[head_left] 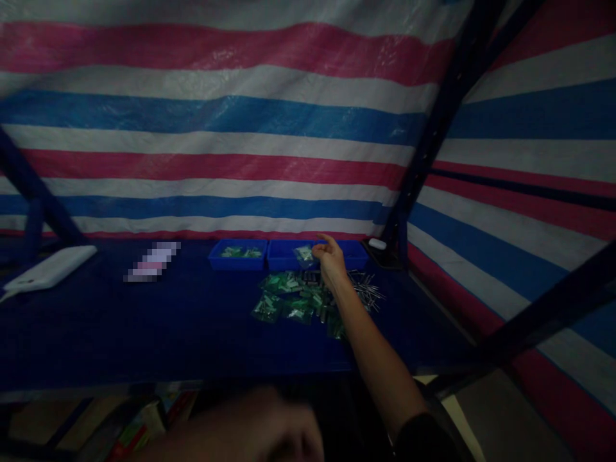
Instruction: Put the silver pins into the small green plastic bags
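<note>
My right hand reaches out over the blue bins, its thumb and finger pinched on a small clear plastic bag with pale contents. The bag hangs at the middle blue bin. Below my right forearm lies a pile of small plastic bags with greenish tints and small parts inside. Thin metal rods are scattered at the right of the pile. My left hand is low at the bottom edge, in front of the table; it is smeared by motion, so its fingers are unclear.
Another blue bin at the left holds several bags. A white power strip or similar long white object lies at the far left, near a blurred-out patch. A small white object sits at the back right. Blue frame posts flank the table.
</note>
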Demonstrator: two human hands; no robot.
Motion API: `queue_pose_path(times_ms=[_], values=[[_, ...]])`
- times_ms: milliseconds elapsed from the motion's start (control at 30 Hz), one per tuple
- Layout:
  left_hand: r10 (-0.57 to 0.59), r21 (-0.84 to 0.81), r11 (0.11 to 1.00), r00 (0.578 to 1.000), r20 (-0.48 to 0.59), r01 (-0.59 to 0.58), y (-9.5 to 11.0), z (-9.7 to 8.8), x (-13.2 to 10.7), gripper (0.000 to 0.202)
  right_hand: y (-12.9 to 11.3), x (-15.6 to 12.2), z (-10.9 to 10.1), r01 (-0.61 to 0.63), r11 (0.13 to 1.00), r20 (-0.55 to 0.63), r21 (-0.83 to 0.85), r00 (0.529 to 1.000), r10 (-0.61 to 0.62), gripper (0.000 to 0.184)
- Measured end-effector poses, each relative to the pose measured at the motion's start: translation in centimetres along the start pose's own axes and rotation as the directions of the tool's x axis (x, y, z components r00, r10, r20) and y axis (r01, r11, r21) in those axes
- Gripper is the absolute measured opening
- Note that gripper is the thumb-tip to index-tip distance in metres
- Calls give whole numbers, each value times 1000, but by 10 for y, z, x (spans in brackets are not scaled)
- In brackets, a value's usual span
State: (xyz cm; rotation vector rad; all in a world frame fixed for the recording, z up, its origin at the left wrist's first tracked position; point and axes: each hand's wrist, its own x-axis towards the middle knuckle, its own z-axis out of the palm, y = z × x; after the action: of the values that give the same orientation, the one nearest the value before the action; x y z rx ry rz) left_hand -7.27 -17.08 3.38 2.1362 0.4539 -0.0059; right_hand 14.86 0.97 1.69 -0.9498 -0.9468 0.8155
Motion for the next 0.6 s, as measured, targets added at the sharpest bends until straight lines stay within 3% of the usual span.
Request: queue_pose_path(times_ms=[33,67,100,167,233,333,400,433,533,600], values=[[-64,-121,992,971,-229,36,-5,-20,14,28,-1,-1,1,-12,999,-9,34,1000,12,45],[-144,-254,967,897,-417,37,-11,-41,30,29,-1,-2,3,-23,998,-15,60,1000,24,45],[-241,-378,926,807,-539,24,-18,-61,47,30,-1,-3,6,-33,996,-17,79,999,35,45],[-413,-579,814,653,-634,-47,-34,-93,78,33,-1,-7,12,-52,993,-4,107,999,53,42],[-469,-653,744,589,-658,-138,-52,-113,100,33,1,-10,18,-69,990,35,125,997,65,40],[-384,-548,811,521,-762,-204,-80,-128,115,30,5,-13,23,-87,990,82,115,994,78,37],[-289,-433,879,499,-817,-200,-96,-134,114,27,8,-13,23,-58,998,72,28,996,56,33],[-249,-374,907,468,-848,-195,-102,-137,112,24,9,-13,22,-32,999,62,-43,997,35,30],[-125,-184,969,315,-941,-164,-109,-141,104,18,8,-15,21,-5,974,84,-227,996,25,17],[-32,-62,989,211,-977,-136,-107,-139,101,14,5,-19,23,-103,965,180,-239,972,148,23]])
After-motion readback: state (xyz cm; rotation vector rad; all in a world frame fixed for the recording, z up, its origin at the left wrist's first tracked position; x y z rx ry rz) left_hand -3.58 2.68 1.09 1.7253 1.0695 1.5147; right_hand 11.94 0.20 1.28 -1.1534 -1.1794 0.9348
